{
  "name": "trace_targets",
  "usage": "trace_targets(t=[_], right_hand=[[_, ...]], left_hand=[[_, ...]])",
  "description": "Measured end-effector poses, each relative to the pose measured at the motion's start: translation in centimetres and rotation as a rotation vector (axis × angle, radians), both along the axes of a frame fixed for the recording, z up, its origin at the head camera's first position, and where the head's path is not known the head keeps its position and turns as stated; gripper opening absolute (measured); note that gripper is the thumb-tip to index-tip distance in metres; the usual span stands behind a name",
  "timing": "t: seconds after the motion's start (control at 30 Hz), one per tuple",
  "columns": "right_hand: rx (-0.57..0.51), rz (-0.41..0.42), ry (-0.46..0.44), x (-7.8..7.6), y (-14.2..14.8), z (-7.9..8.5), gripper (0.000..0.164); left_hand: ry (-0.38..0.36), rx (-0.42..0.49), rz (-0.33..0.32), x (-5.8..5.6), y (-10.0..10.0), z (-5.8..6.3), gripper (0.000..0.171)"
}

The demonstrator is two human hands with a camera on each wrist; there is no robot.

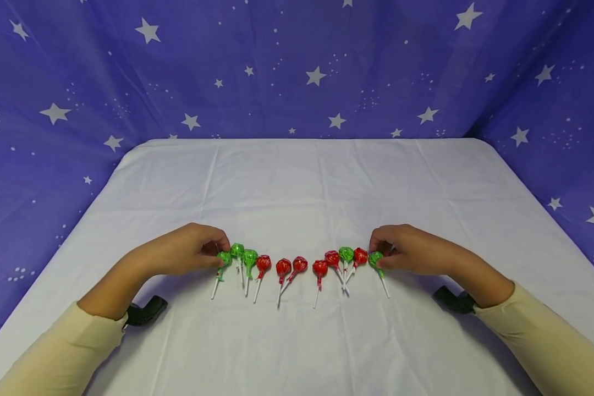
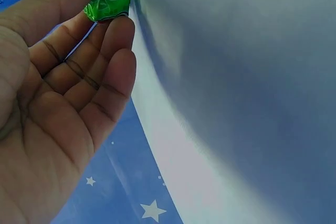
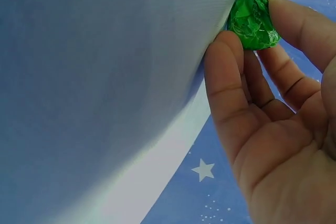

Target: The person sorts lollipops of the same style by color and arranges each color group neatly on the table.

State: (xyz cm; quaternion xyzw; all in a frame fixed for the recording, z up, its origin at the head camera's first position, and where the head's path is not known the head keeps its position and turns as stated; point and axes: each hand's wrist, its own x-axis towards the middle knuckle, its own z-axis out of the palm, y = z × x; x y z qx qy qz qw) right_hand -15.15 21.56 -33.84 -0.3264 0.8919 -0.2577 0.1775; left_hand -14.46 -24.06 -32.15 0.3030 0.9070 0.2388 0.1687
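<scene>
A row of lollipops with wrapped red or green heads and white sticks lies across the white cloth, sticks toward me. At its left end my left hand [image 1: 178, 251] pinches the head of a green lollipop [image 1: 223, 258] between thumb and fingers. My right hand [image 1: 418, 251] likewise pinches a green lollipop [image 1: 375, 259] at the right end. Both wrist views show these green heads up close, the left one [image 2: 111, 1] and the right one [image 3: 254, 22]. Beside the left hand are two more green lollipops [image 1: 249, 258]; a red lollipop [image 1: 360, 256] is nearest the right hand.
Between the hands lie several red lollipops [image 1: 284, 268] and another green lollipop [image 1: 346, 254], some sticks crossing. The white-covered table [image 1: 297, 181] reaches back to a blue star-printed curtain [image 1: 277, 66]. Black devices [image 1: 147, 312] sit under both wrists.
</scene>
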Motion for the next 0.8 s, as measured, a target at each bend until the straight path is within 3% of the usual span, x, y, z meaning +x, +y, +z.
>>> trace_targets(t=[0.3, 0.8], right_hand=[[0.006, -0.010, -0.009, 0.1, 0.0, -0.1, 0.018], [-0.003, 0.004, -0.011, 0.0, 0.1, -0.2, 0.018]], left_hand=[[0.013, 0.015, -0.003, -0.9, -0.2, 1.0, 0.019], [0.012, 0.034, 0.034, -4.5, 0.5, 2.5, 0.021]])
